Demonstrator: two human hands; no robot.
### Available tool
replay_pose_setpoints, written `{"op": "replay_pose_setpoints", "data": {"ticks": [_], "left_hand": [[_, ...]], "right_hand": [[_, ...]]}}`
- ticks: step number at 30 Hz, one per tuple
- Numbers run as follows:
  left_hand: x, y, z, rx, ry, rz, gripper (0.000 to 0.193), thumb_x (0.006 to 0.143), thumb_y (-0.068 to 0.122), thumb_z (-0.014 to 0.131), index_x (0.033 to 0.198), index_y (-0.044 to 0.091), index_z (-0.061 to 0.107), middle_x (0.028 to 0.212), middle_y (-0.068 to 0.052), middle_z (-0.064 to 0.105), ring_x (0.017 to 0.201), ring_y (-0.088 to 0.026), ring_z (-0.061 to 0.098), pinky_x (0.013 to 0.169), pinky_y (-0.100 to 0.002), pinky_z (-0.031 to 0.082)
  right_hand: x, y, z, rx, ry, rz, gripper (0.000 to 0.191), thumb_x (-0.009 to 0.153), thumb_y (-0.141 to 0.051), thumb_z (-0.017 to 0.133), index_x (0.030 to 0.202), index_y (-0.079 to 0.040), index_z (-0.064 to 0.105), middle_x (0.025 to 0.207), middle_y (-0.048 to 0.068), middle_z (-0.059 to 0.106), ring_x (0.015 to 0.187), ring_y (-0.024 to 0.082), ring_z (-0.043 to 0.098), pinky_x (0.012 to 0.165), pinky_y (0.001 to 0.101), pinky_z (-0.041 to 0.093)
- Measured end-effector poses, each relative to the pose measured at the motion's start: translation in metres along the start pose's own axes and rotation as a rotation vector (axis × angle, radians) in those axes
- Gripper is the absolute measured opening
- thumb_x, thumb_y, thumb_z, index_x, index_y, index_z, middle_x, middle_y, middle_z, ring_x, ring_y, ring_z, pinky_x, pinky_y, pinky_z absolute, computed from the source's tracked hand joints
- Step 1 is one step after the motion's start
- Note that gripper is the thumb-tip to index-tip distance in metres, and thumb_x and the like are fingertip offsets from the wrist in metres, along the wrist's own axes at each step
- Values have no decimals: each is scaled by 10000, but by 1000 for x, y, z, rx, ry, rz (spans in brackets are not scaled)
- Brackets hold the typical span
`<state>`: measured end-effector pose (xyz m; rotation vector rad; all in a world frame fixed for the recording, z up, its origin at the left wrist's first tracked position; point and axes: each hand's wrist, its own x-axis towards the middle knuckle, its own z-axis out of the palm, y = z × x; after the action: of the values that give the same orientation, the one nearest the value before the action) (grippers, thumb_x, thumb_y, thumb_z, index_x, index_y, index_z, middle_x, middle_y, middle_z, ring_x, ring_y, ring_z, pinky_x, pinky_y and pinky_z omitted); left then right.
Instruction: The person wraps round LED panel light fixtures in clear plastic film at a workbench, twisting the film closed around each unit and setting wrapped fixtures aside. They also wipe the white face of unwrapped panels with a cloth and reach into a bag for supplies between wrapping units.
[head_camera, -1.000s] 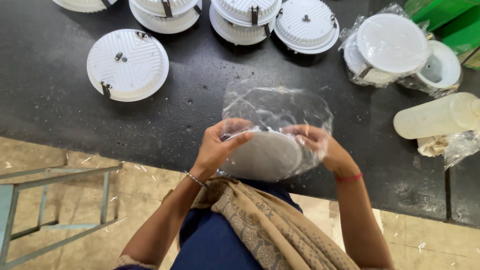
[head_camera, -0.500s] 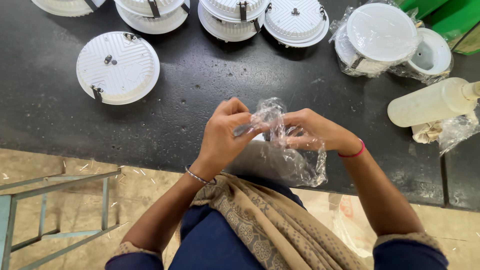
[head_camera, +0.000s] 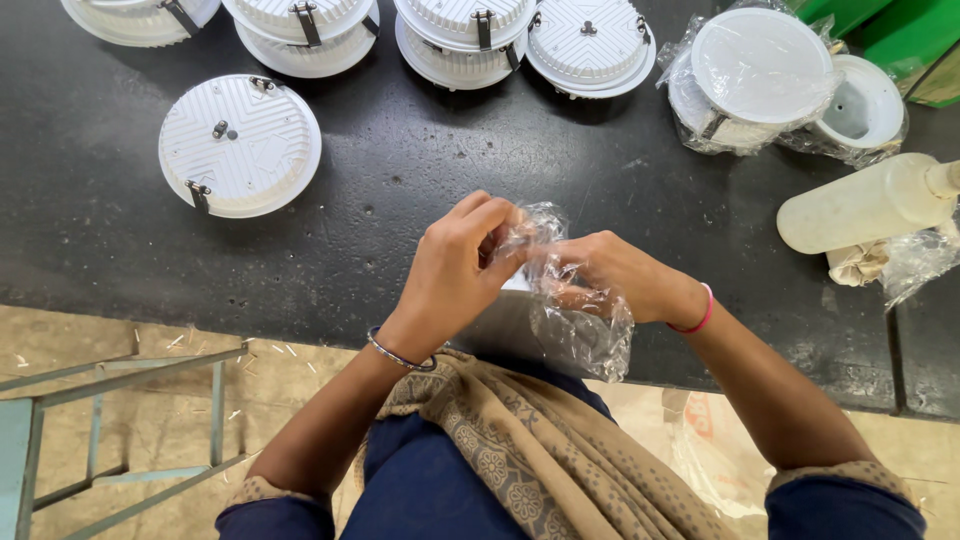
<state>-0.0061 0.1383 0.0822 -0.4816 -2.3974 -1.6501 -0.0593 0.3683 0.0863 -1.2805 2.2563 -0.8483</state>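
My left hand (head_camera: 452, 268) and my right hand (head_camera: 612, 277) meet over the near edge of the black table (head_camera: 400, 200). Both pinch the gathered top of a clear plastic bag (head_camera: 575, 320) that hangs between them. A round white light fitting sits inside the bag; only a sliver of it shows by my left fingers, the rest is hidden behind my hands.
A bare white round fitting (head_camera: 240, 145) lies back-up at the left. Several more fittings (head_camera: 590, 40) line the far edge. Two bagged fittings (head_camera: 760, 75) lie at the far right, beside a pale plastic bottle (head_camera: 865, 205) and green boxes (head_camera: 905, 40). A metal frame (head_camera: 110, 420) stands below left.
A second ago the bag was spread wide with the white disc showing inside. My hands have since drawn together and bunched the bag's top shut.
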Motion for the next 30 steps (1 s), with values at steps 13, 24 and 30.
{"op": "replay_pose_setpoints", "data": {"ticks": [13, 24, 30], "left_hand": [[1, -11, -3, -191, -76, -183, 99, 996, 106, 665, 1045, 21, 650, 802, -62, 672, 696, -112, 670, 634, -264, 551], [0, -5, -33, -76, -18, 82, 337, 1044, 140, 624, 1376, 172, 576, 1023, -24, 674, 862, -97, 717, 743, -250, 622], [2, 14, -32, 356, -42, 477, 312, 856, 243, 739, 1157, 210, 665, 1366, -95, 553, 1094, -218, 627, 814, -324, 591]], "right_hand": [[-10, 3, -14, 195, -82, 36, 372, 968, -232, 658, 1268, -13, 633, 949, 125, 733, 797, 223, 710, 743, 360, 571], [-6, 15, -18, 222, -95, 1, 412, 950, -201, 670, 1311, -5, 632, 1051, 141, 767, 915, 225, 765, 811, 357, 591], [-3, 19, -21, 223, -129, 39, 381, 956, -212, 648, 1282, -14, 645, 998, 147, 759, 838, 229, 737, 767, 369, 574]]}}
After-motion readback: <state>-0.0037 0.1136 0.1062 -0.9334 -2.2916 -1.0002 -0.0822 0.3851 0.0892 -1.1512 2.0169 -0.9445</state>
